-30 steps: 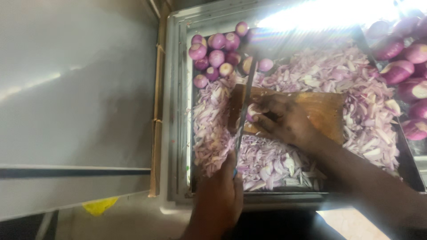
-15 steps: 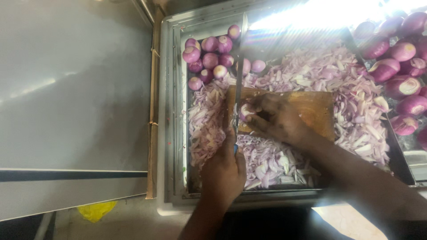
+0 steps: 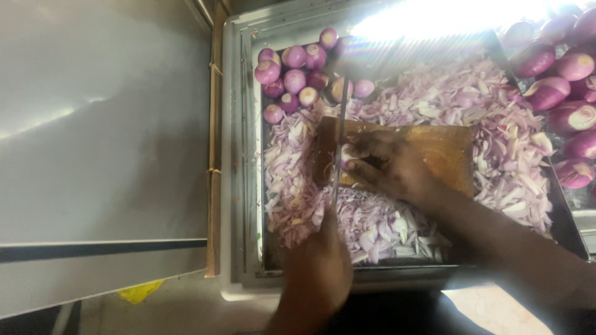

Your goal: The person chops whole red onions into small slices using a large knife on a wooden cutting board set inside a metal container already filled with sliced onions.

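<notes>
My left hand (image 3: 318, 267) grips the handle of a long knife (image 3: 339, 139), whose blade points away from me across the left end of a wooden cutting board (image 3: 450, 155). My right hand (image 3: 391, 166) presses a peeled onion piece (image 3: 346, 155) onto the board, fingertips right beside the blade. The board lies in a metal tray (image 3: 248, 186), with sliced purple onion (image 3: 379, 223) heaped all around it.
Several whole peeled onions (image 3: 292, 74) lie in the tray's far left corner. More large onions (image 3: 559, 93) are piled at the right. A grey steel surface (image 3: 105, 136) stretches to the left of the tray. A yellow scrap (image 3: 139, 290) lies at the lower left.
Both hands stay at the board, knife still against the onion piece. The blade has shifted slightly and the view has drifted a little.
</notes>
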